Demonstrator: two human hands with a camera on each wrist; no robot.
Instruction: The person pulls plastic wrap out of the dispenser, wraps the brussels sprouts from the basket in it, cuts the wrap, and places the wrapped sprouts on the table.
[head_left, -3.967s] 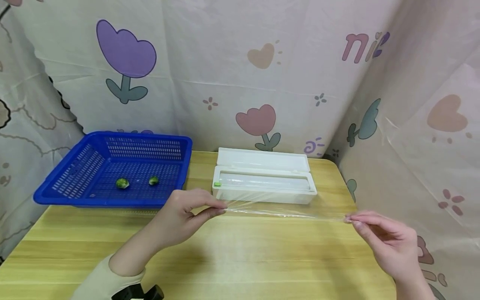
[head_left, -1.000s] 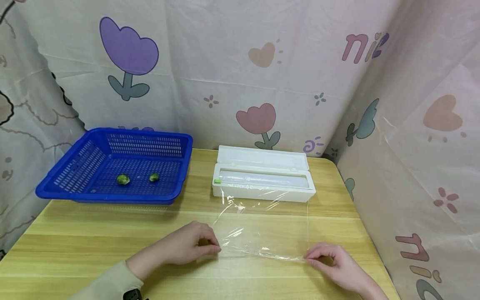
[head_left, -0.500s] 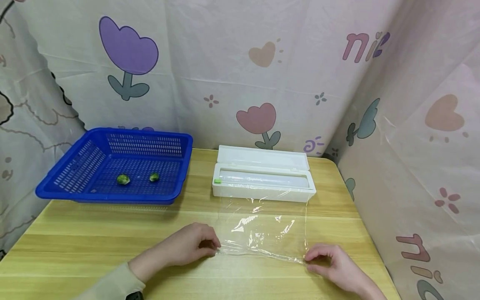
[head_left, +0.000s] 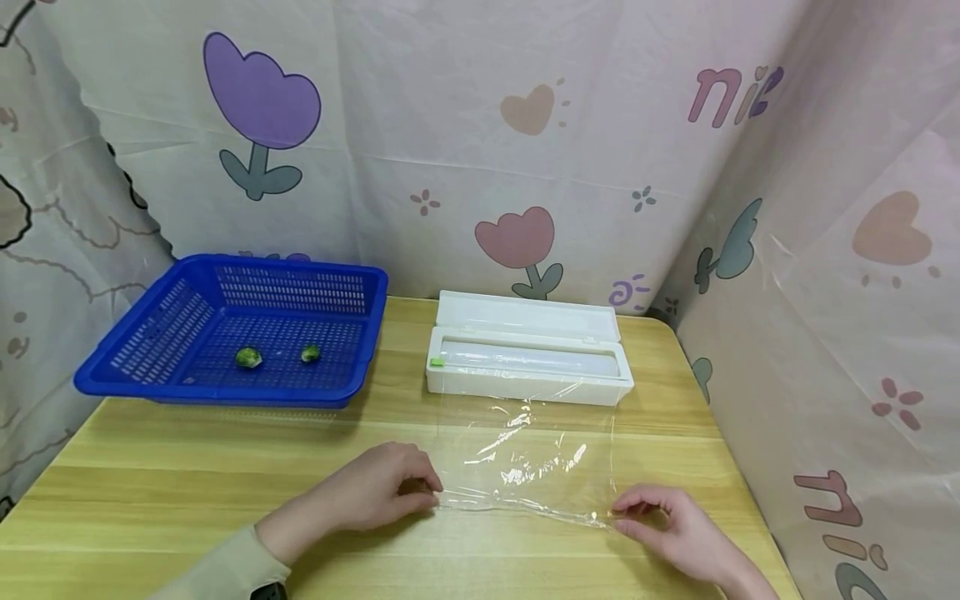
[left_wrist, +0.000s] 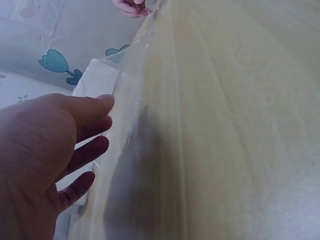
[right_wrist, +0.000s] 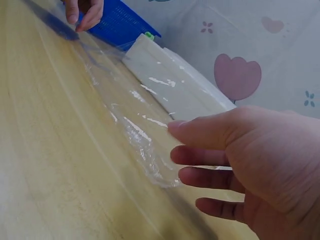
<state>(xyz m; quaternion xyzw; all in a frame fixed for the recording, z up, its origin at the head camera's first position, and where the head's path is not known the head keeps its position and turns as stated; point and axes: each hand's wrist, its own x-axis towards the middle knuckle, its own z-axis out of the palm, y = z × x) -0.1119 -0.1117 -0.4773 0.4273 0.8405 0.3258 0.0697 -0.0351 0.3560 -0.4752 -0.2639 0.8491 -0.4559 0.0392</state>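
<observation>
Clear film [head_left: 525,462] pulled farther from white box [head_left: 528,337], hands [head_left: 382,487] [head_left: 675,527] loosely spread, fingertip contact unclear

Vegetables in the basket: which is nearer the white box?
The smaller vegetable, on the right in the head view; the larger vegetable lies farther left.

Bottom of the head view chops off the left sleeve [head_left: 236,567], the right forearm [head_left: 738,578] and most of some black thing [head_left: 268,592], so no clue what it is. Can't tell if the left hand [head_left: 386,487] touches the see-through wrap [head_left: 525,467]. In the left wrist view, that hand hides part of the white box [left_wrist: 96,77], and the top edge clips the right hand [left_wrist: 131,7].
</observation>
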